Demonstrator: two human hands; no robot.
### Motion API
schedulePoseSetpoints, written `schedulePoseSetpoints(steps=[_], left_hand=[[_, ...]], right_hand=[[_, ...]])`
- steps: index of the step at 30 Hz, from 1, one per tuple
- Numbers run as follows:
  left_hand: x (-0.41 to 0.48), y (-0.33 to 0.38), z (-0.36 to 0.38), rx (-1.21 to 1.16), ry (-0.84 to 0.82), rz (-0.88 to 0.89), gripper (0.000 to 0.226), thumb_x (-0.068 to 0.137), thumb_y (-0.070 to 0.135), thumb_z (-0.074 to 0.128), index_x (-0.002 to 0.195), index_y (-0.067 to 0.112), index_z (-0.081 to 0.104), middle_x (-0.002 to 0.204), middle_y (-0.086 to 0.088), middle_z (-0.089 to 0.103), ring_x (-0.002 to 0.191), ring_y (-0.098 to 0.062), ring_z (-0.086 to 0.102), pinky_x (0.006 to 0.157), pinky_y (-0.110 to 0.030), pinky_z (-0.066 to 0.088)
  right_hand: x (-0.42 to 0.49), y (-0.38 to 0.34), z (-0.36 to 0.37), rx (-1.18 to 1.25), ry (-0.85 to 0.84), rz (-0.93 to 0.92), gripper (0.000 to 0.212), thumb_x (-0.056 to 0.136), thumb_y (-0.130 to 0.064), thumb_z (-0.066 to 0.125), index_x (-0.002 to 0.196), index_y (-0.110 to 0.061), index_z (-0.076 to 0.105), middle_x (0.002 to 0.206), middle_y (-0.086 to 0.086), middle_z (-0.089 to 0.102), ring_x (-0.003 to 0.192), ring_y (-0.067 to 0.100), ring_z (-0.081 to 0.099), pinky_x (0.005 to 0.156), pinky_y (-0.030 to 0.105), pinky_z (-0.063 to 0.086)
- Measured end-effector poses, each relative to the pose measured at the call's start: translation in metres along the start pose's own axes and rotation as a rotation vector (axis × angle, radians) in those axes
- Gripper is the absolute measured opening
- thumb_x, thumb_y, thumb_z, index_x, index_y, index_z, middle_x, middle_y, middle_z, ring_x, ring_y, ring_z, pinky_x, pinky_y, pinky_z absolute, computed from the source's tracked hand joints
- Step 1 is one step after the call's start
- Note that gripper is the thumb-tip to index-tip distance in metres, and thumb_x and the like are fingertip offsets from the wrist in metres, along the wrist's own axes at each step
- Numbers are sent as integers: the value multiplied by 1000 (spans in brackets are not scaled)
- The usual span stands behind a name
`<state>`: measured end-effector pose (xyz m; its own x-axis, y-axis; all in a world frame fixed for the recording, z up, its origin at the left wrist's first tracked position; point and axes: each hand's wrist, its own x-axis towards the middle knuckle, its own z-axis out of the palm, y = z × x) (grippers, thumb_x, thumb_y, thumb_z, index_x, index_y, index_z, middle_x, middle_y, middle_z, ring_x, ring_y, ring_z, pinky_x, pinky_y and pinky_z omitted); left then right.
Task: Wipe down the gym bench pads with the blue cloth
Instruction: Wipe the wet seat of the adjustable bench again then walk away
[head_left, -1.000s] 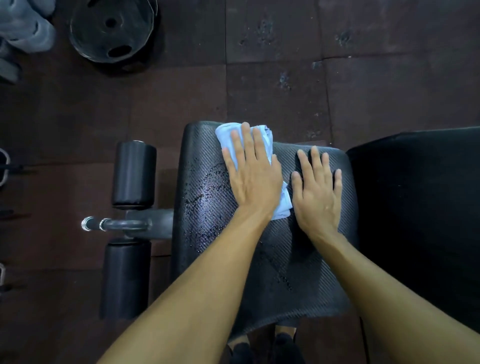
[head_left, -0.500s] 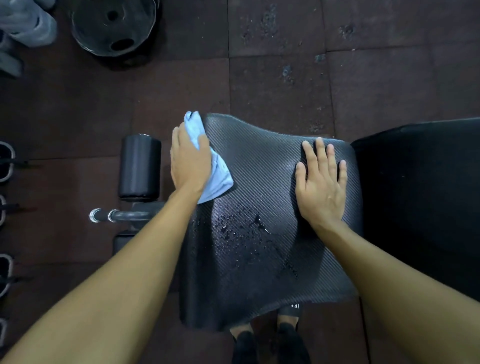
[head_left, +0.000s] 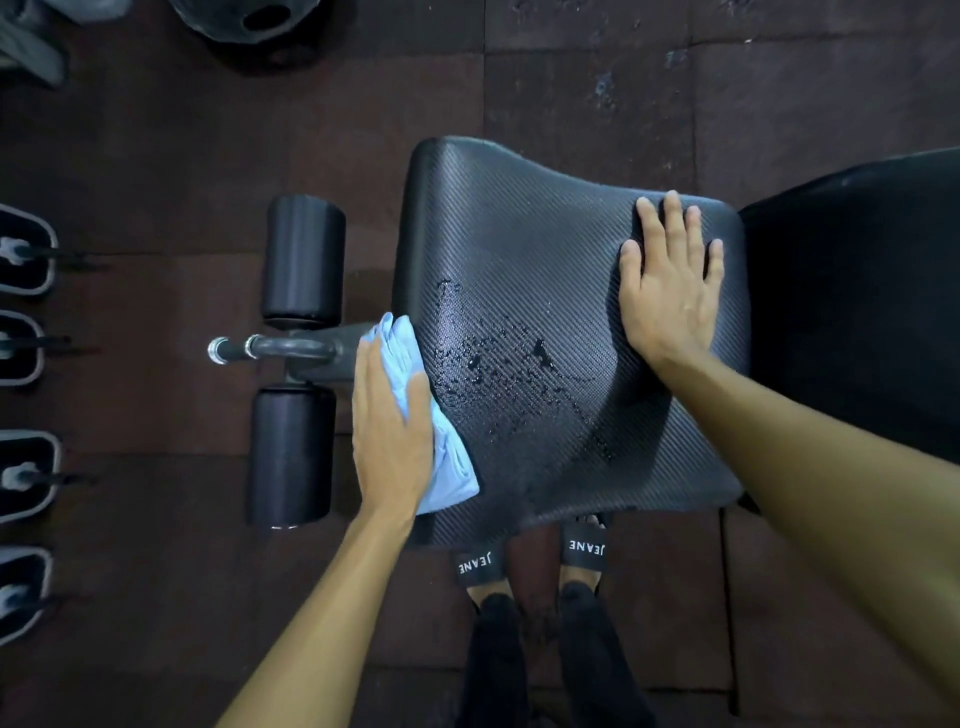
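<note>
The black textured seat pad (head_left: 524, 244) of the gym bench lies in the middle of the view, with wet droplets (head_left: 498, 364) across its centre. My left hand (head_left: 389, 431) presses the light blue cloth (head_left: 441, 457) flat against the pad's left edge, near its front corner. My right hand (head_left: 670, 280) rests flat with fingers spread on the pad's right side. A second, smoother black pad (head_left: 857, 312) adjoins on the right.
Two black foam rollers (head_left: 301, 260) (head_left: 288, 452) on a metal bar (head_left: 270, 351) stand left of the seat. Dumbbell ends (head_left: 23, 348) line the left edge. A weight plate (head_left: 249, 21) lies at the top. My sandalled feet (head_left: 530, 566) stand under the pad's front edge on dark rubber tiles.
My left hand has swept the cloth from the pad's top middle to its left edge, then down that edge toward me. My right hand has stayed flat on the right side.
</note>
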<state>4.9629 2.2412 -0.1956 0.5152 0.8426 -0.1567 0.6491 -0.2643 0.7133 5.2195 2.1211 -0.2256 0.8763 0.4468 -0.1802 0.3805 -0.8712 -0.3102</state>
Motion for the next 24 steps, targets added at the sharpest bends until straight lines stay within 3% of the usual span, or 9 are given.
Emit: schedulePoseSetpoints(steps=[3, 6, 11, 17, 24], left_hand=[[-42, -8, -1, 104, -16, -10, 62, 99, 36, 36, 156, 18, 18, 163, 6, 16, 150, -7, 11, 123, -40, 17], [-74, -5, 7, 376, -16, 44, 68, 99, 44, 33, 157, 16, 12, 165, -1, 11, 152, -21, 9, 122, -46, 16], [-41, 14, 27, 682, -74, 302, 65, 100, 47, 30, 154, 12, 24, 162, -8, 20, 150, -30, 15, 120, -52, 19], [49, 58, 62, 666, -89, 375, 63, 101, 47, 31, 154, 14, 25, 164, -4, 16, 151, -28, 8, 122, -50, 10], [20, 64, 71, 749, -114, 400, 64, 102, 43, 31, 155, 10, 19, 164, -5, 15, 152, -28, 6, 122, -51, 8]], right_hand=[[-2, 1, -4, 55, 4, -17, 54, 107, -43, 23, 160, -31, 18, 169, -4, 7, 156, 17, 0, 125, 45, -3], [-21, 5, -6, 117, 68, -32, 55, 106, -46, 31, 158, -28, 28, 168, -1, 15, 156, 20, 9, 124, 46, -1], [-76, 39, -5, 88, 109, 65, 54, 105, -47, 38, 155, -27, 35, 167, 1, 21, 155, 23, 16, 123, 51, 7], [-91, 55, 3, 89, 63, 96, 56, 107, -48, 27, 159, -32, 20, 169, -5, 8, 156, 18, 2, 125, 45, 10], [-91, 55, 1, 96, 42, 112, 56, 107, -47, 28, 159, -33, 19, 169, -6, 7, 156, 17, 3, 125, 43, 10]])
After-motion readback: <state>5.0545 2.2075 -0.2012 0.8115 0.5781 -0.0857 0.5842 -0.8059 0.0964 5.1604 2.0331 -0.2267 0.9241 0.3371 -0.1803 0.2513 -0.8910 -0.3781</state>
